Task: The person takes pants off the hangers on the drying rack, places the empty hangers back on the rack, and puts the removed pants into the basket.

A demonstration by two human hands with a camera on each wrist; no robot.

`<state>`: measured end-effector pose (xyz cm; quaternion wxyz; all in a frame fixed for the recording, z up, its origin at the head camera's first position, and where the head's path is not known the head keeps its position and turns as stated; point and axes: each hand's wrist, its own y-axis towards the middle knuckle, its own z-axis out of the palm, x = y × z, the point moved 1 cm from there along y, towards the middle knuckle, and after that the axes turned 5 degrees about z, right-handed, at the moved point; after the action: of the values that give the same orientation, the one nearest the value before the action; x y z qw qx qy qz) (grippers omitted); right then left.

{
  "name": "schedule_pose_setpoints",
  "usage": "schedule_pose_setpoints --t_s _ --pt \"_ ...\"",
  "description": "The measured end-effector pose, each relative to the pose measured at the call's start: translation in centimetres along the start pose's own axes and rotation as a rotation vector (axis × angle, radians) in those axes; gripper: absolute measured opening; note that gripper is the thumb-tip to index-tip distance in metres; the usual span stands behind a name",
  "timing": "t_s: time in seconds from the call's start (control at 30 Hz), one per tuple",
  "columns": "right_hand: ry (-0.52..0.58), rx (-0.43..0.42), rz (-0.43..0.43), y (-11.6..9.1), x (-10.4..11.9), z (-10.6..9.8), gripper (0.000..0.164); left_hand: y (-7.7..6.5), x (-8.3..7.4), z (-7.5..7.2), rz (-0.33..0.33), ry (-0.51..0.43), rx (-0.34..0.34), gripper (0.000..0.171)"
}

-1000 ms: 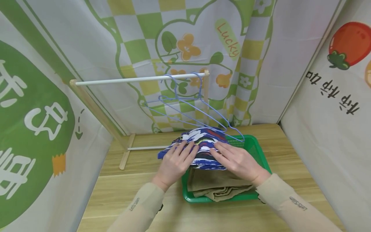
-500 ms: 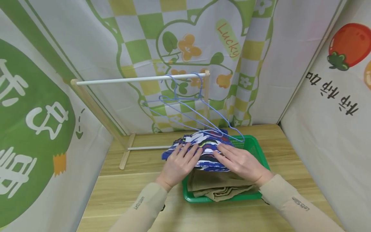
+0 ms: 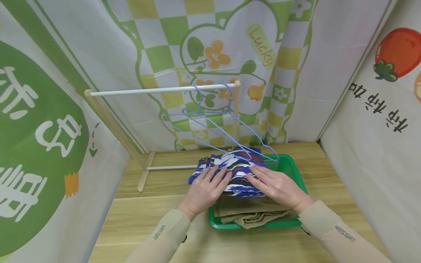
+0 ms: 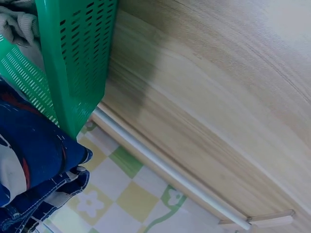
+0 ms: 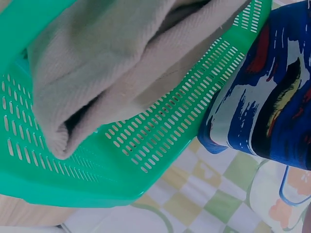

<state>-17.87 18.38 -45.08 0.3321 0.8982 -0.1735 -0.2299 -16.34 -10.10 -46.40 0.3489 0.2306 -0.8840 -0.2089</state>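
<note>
A folded garment (image 3: pixel 238 179) in blue, white and black print is held above the green basket (image 3: pixel 294 171). My left hand (image 3: pixel 205 190) grips its left near part, fingers over the top and thumb hidden. On the right side my right hand (image 3: pixel 279 188) holds it likewise. The lower right corner of one blue wire hanger (image 3: pixel 200 99) overlaps the garment's far part. A second blue hanger (image 3: pixel 230 100) hangs beside it. In the left wrist view the garment (image 4: pixel 39 141) shows a stitched hem, and in the right wrist view the print (image 5: pixel 272 97) is beside the basket.
Folded khaki ribbed cloth (image 3: pixel 256 215) lies in the basket under the garment. A wooden rack with a white rail (image 3: pixel 141 91) stands at the back on the wood-grain table (image 3: pixel 131 219). Behind it hangs a checked green-and-yellow curtain (image 3: pixel 158 58).
Both hands have shifted a little right and nearer to me with the garment. The front hanger's lower right corner has swung left and down over it.
</note>
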Motion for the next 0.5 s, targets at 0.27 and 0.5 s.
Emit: schedule_pose_setpoints --t_s 0.27,0.5 --pt "0.002 0.005 0.026 -0.98 -0.02 -0.47 0.040 0.00 -0.50 0.08 0.019 0.009 0.004 0.039" --pt "-0.023 -0.027 0.023 -1.06 -0.04 -0.77 0.037 0.60 -0.56 0.14 0.035 0.032 -0.062 0.035"
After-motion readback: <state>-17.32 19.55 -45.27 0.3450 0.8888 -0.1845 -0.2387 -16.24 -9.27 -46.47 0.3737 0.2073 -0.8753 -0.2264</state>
